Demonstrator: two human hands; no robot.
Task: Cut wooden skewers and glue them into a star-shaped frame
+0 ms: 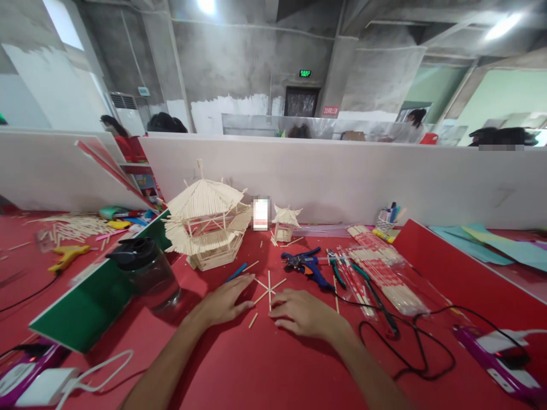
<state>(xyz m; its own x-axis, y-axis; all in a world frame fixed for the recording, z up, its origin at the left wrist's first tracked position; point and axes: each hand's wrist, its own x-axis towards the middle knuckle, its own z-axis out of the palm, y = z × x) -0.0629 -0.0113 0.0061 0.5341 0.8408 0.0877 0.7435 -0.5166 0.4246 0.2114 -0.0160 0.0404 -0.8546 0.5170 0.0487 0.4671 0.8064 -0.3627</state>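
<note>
While my left hand (pixel 224 302) lies flat and empty on the red worktop (pixel 265 370), crossed sticks (pixel 268 288) sit between it and my right hand (pixel 301 313), also released. I judge I'm arranging them; gluing next needs the glue gun (pixel 305 265) beyond my right hand.

Stick pavilion (pixel 205 228), blue glue gun (pixel 307 265), dark jar (pixel 147 270)

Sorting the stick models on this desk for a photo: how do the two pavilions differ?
The large stick pavilion is far bigger than the small stick pavilion. The large one has stacked roof tiers and a wide base; the small one shows a single roof. The large one stands left, beside the dark-lidded jar; the small one stands nearer the white partition. Both are pale wood and upright.
</note>
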